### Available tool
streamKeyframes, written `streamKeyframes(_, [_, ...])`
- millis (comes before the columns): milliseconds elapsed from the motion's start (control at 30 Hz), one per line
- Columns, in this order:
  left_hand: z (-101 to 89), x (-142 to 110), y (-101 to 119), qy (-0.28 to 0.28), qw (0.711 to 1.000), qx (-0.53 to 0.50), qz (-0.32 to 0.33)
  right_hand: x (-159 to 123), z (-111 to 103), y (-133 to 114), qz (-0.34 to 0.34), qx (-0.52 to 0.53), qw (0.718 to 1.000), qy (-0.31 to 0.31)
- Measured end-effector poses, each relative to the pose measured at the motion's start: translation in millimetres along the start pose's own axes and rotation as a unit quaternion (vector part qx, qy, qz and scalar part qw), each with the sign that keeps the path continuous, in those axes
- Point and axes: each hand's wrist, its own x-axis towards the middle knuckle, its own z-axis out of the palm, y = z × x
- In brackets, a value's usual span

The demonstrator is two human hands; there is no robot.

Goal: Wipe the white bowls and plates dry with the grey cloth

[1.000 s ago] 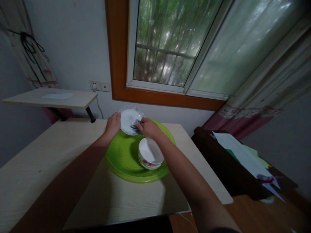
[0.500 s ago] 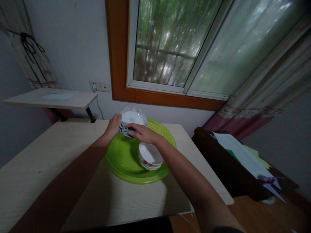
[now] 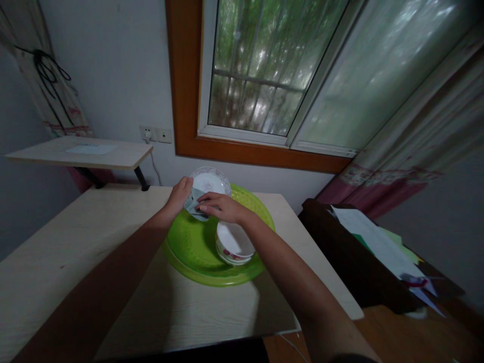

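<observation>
A white plate [image 3: 212, 180] with a patterned rim is held tilted above the far side of a green basin [image 3: 189, 252]. My left hand [image 3: 180, 192] grips the plate at its left edge. Against the plate's lower part my right hand [image 3: 221, 205] presses a grey-green cloth [image 3: 193, 201], its fingers bent over it. In the basin, under my right wrist, sits a small stack of white bowls [image 3: 235, 241] with red flower marks. My right forearm hides part of the basin.
The basin stands on a pale wooden table [image 3: 143, 302]. A small raised shelf [image 3: 124, 159] with a paper on it is at the left. Behind are a wall socket [image 3: 148, 133] and a window [image 3: 257, 80]. Dark furniture [image 3: 333, 252] with papers stands at the right.
The cloth has spread and shifted down the plate's lower left part under my right fingers. My left hand and the plate have moved slightly right.
</observation>
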Motion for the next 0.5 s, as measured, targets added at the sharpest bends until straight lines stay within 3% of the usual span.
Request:
streamKeyframes(300, [-0.3, 0.5, -5.0, 0.004, 1.000, -0.008, 0.000, -0.1, 0.9, 3.3, 0.020, 0.012, 1.000, 0.012])
streamKeyframes(500, [0.7, -1.7, 1.1, -0.024, 1.000, 0.005, 0.016, -0.7, 3.0, 7.4, 0.024, -0.077, 0.997, -0.001])
